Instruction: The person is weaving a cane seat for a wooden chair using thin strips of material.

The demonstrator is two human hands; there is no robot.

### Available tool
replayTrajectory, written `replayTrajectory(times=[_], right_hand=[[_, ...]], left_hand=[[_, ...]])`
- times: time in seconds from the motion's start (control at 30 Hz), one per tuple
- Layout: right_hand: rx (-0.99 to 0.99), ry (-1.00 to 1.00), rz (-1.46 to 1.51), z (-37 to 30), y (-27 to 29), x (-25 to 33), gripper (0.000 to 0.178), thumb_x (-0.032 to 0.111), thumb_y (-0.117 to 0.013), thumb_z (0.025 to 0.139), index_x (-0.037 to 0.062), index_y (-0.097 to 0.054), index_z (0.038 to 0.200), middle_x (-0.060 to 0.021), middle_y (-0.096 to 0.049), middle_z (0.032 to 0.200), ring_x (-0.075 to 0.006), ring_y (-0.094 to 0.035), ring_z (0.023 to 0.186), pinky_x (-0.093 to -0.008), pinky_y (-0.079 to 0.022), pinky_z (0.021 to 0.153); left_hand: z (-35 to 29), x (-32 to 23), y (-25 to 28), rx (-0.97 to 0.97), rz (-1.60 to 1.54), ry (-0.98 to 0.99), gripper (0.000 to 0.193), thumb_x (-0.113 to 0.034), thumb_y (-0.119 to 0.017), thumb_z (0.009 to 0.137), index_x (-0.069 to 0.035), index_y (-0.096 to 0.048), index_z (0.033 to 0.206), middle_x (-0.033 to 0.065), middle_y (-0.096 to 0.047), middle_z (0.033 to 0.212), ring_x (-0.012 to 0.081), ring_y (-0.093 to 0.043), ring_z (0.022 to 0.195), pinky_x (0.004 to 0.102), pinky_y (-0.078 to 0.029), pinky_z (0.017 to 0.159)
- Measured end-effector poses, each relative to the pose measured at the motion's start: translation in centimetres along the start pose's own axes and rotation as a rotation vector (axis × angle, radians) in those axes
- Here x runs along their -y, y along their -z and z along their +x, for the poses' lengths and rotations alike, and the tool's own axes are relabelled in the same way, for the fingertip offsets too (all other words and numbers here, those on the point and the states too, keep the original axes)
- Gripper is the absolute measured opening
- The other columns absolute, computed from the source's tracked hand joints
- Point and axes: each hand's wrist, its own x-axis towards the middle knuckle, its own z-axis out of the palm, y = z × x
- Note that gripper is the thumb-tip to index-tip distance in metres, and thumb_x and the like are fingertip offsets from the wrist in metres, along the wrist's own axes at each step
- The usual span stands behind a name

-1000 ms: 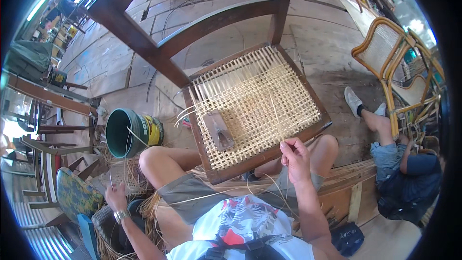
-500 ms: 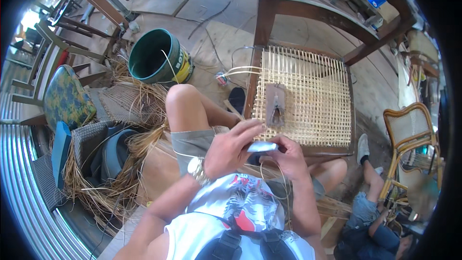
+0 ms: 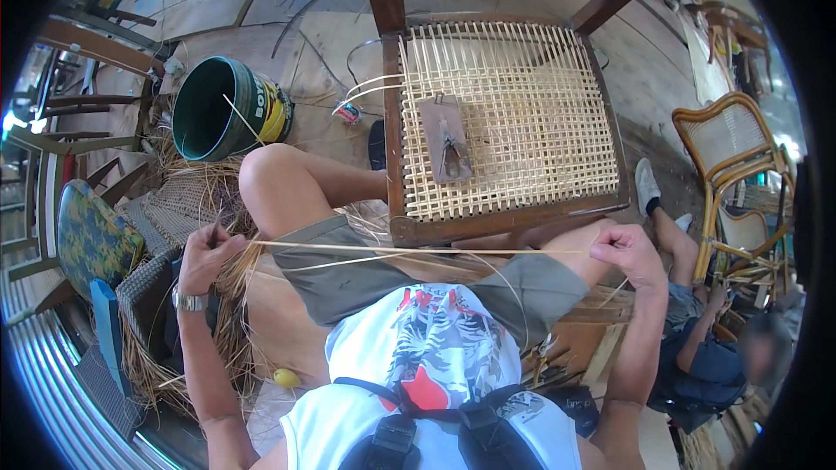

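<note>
Both hands pinch one cane strand (image 3: 418, 250) taut across mid-frame, left hand (image 3: 207, 254) by the loose cane, right hand (image 3: 623, 252) below the chair seat (image 3: 509, 113), whose weave looks largely done but still open.

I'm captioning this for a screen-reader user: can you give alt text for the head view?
A seated person stretches a thin cane strand taut between the left hand and right hand, above their lap. In front stands a wooden chair with a half-woven cane seat; a green bucket sits to the left.
</note>
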Motion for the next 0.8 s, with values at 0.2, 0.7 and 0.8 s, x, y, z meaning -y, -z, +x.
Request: replayTrajectory(times=[0.2,0.7,0.8], right_hand=[[0.078,0.021,0.025,-0.8,-0.2,1.0,0.009,0.006,-0.073,0.082,0.0007,-0.067,0.078,0.0066,-0.056,0.072,-0.0018,-0.049,0.071,-0.0208,-0.038,0.066],[0.063,-0.092,0.031,0.3,-1.0,0.6,0.008,0.005,-0.071,0.081,0.0008,-0.065,0.076,0.0055,-0.055,0.072,-0.0028,-0.046,0.070,-0.0211,-0.034,0.065],[0.065,-0.082,0.023,0.4,-0.7,0.6,0.009,0.004,-0.070,0.081,0.0009,-0.065,0.075,0.0058,-0.054,0.072,-0.0027,-0.046,0.070,-0.0211,-0.033,0.065]], left_hand=[[-0.9,4.3,1.4,-0.057,-0.105,0.089,0.024,-0.020,-0.081,0.083,-0.009,-0.061,0.074,-0.0089,-0.055,0.068,0.0014,-0.042,0.061,0.0196,-0.034,0.055],[-0.2,3.7,0.7,0.055,-0.272,0.235,0.022,-0.019,-0.080,0.082,-0.011,-0.061,0.074,-0.0086,-0.055,0.065,0.0008,-0.045,0.056,0.0192,-0.034,0.051],[-0.2,3.4,0.4,0.025,-0.304,0.262,0.021,-0.019,-0.080,0.082,-0.011,-0.061,0.074,-0.0085,-0.056,0.064,0.0010,-0.044,0.054,0.0191,-0.033,0.050]])
